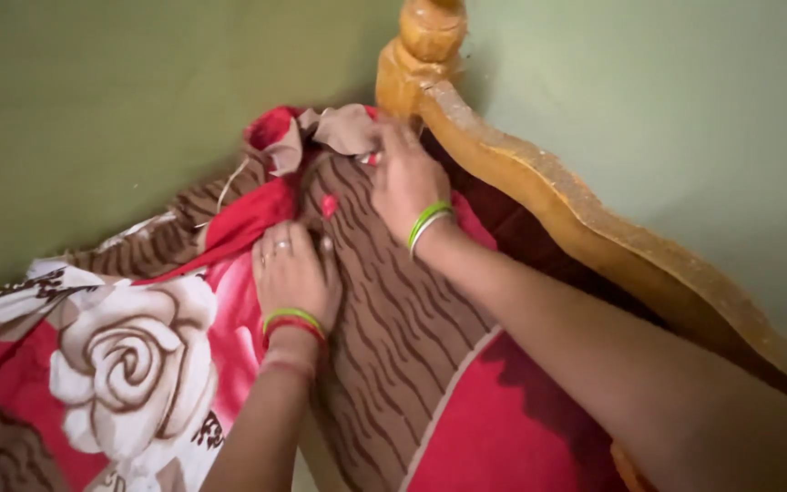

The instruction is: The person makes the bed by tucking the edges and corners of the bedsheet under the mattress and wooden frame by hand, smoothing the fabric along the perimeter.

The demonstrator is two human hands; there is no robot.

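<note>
A red bedsheet (138,364) printed with large cream roses and brown striped bands covers a mattress corner. My left hand (293,269) presses on it, fingers curled into a red fold near the corner. My right hand (404,173) grips the sheet's bunched corner (334,132) close to the wooden bedpost (430,36). Both wrists wear green and red bangles. The mattress under the cloth is hidden.
A carved, golden-brown wooden headboard (594,228) runs from the bedpost down to the right edge. Green walls (93,109) stand close behind the bed corner on both sides.
</note>
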